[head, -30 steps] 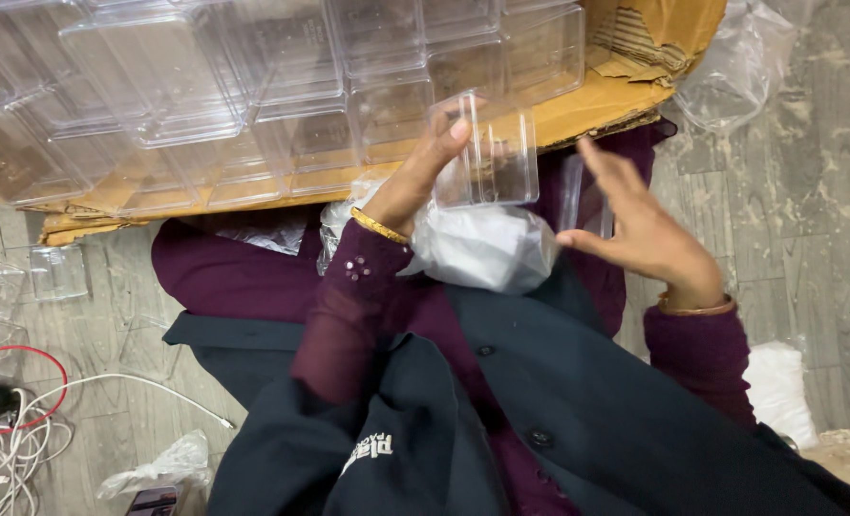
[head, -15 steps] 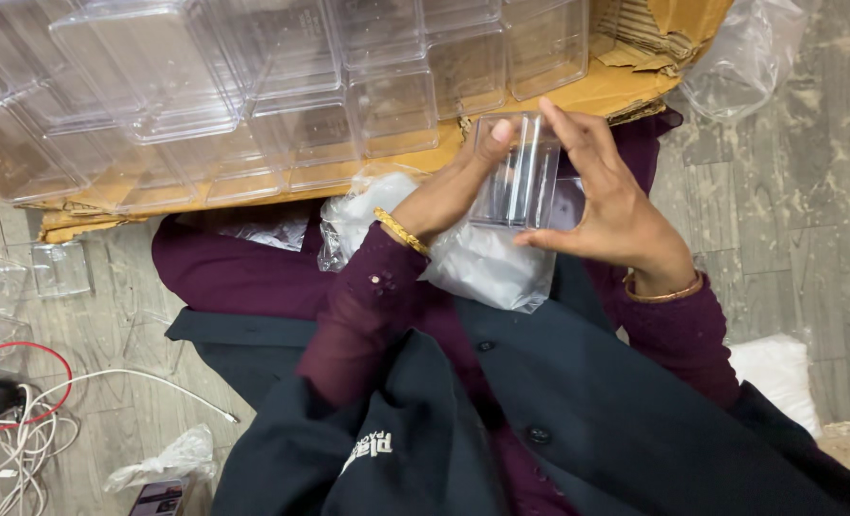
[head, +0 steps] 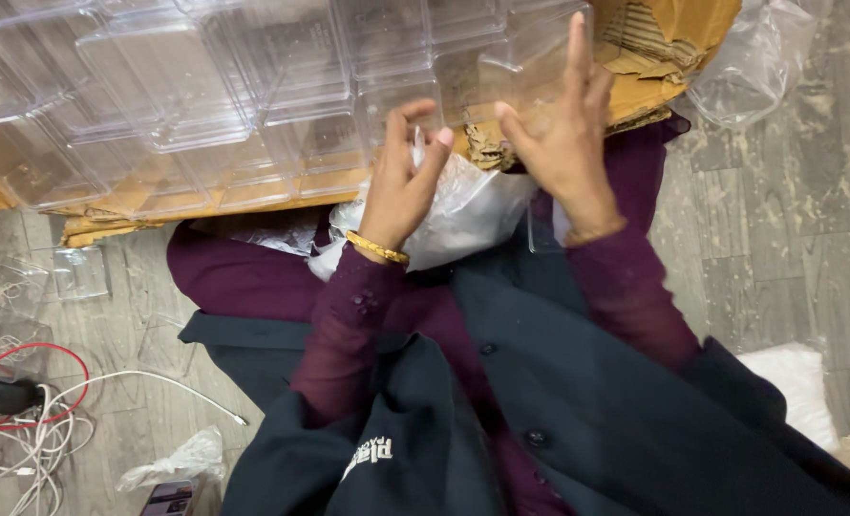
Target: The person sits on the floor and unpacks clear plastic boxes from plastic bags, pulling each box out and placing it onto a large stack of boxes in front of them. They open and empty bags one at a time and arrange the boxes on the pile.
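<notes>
Head view. The left hand (head: 401,182) was raised with its fingers curled narrowly, thumb and forefinger pinching what appeared to be the near edge of a clear plastic box (head: 501,81); the transparency of the plastic made the exact contact hard to confirm. The right hand (head: 563,134) stood opposite with its fingers spread wide and the forefinger extended upward, its palm laid against the far side of the same box. The box was held between the two hands, just in front of the cardboard carton (head: 678,38) and level with the topmost row of stacked boxes.

The carton lay on its side, and stacked clear boxes (head: 205,86) filled most of its visible opening in tight rows. As a judgement from this arrangement, most of the packing was done and the held box was one of the last pieces, not yet seated in the row.

Below the hands, a crumpled white plastic bag (head: 473,215) rested on the person's lap, touching the left wrist area. A gold bangle (head: 377,248) sat on the left wrist. A dark jacket (head: 578,401) covered the lap below. On the grey floor (head: 778,239), loose clear lids (head: 57,277) lay to the left, near a tangle of white and red cables (head: 33,420).
</notes>
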`<state>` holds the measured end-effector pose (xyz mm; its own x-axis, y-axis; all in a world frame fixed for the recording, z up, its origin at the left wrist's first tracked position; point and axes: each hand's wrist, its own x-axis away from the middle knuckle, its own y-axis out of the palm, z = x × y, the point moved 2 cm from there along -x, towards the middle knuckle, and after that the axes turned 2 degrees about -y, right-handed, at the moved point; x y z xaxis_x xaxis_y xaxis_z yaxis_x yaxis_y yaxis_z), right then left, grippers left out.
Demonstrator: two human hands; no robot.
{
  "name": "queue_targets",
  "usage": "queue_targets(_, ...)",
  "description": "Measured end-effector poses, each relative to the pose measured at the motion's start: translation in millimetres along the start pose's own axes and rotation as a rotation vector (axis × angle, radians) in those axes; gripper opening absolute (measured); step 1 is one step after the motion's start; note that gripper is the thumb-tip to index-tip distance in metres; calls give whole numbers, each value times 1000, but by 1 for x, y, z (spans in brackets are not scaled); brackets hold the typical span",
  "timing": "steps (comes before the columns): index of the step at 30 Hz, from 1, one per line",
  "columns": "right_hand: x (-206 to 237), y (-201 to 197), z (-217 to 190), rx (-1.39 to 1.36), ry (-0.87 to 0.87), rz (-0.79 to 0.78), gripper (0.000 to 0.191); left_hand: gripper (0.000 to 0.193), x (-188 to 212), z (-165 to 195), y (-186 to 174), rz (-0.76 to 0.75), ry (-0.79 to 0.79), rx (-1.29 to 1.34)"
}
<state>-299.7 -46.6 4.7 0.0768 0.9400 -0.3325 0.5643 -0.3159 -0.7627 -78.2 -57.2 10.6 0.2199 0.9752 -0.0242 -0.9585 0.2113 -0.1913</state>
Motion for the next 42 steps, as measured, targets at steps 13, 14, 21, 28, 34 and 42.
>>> queue_targets(13,-93,-1,138,139,-110,313,19,40,0,10,-7,-136,51,-75)
queue_targets(14,-101,3,155,-7,22,213,28,39,0,11,-7,-146,42,-55)
queue_targets(21,-119,4,202,23,175,-5,31,35,0,10,-6,-197,-36,-28)
queue_targets(28,-15,-68,106,-573,146,309,46,43,-9,-9,15,-306,-66,99)
queue_targets(34,35,-58,16,-1460,395,-257,58,68,-1,-3,44,-637,-210,1022)
queue_targets(42,62,-58,63,-1073,300,-441,47,84,16,4,37,-797,-266,1079)
